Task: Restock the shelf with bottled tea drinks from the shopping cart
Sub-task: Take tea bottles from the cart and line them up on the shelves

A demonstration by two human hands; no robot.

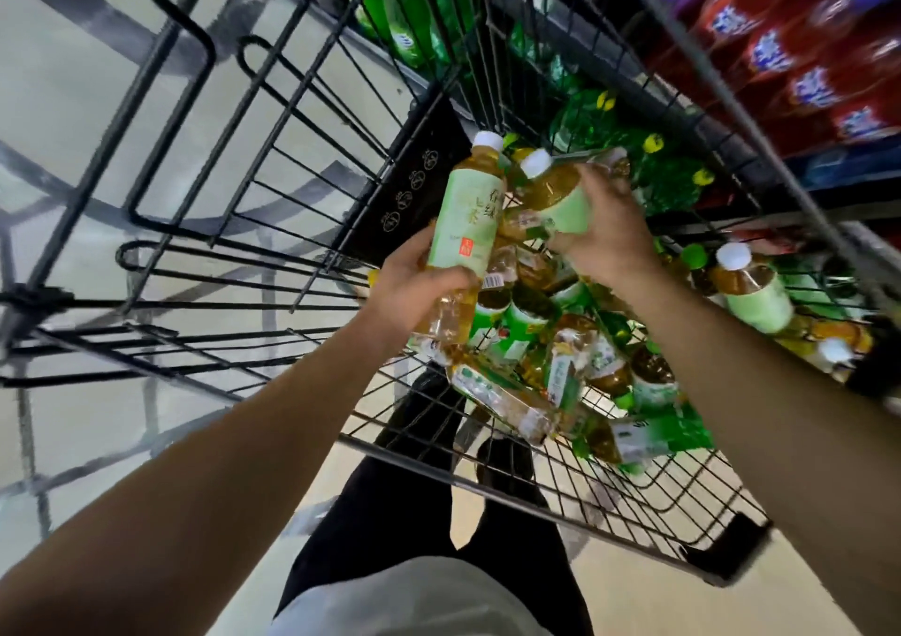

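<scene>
A black wire shopping cart [536,484] holds several bottled tea drinks [575,372] with green labels and amber liquid, lying in a heap. My left hand [414,284] is shut on one tea bottle [465,226] with a pale green label and white cap, held upright above the cart's left side. My right hand [609,231] grips a second tea bottle [556,187] of the same kind, tilted with its white cap to the left, over the heap. The two held bottles nearly touch.
The cart's folded child seat and black flap [414,177] rise to the left. Shelves with red and purple packs [790,60] and green bottles [404,16] stand beyond the cart. Another tea bottle [751,289] lies at the cart's right. My dark-trousered legs [424,499] stand below.
</scene>
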